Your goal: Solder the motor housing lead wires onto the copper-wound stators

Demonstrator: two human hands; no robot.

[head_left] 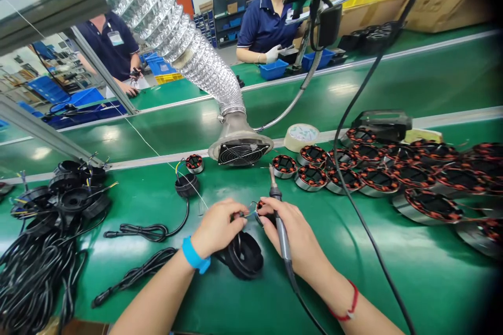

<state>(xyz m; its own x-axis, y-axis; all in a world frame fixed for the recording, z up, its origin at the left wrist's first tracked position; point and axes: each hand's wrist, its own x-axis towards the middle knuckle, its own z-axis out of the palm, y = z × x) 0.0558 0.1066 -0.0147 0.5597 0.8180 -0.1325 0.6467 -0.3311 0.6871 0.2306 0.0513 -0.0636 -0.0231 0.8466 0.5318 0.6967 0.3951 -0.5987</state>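
Observation:
My left hand [220, 226] is closed, pinching thin wires that come up from a round black plastic housing [247, 257] on the green bench. My right hand [293, 227] is closed around a soldering iron [282, 238], whose tip points up and away from me. The same hand's fingertips also grip a motor stator [259, 212], mostly hidden behind them. A bluish wire spans the gap between the left fingertips and the stator; whether it is joined there, I cannot tell. A black cable [147, 267] lies coiled at the left, near my forearm.
A fume extractor hood [241, 138] hangs ahead. Several stators [379, 182] stand at the right, beside a tape roll [302, 136]. Black housings with cables [74, 199] pile up at left. A stator with attached housing [187, 186] sits left of centre. Two people work beyond.

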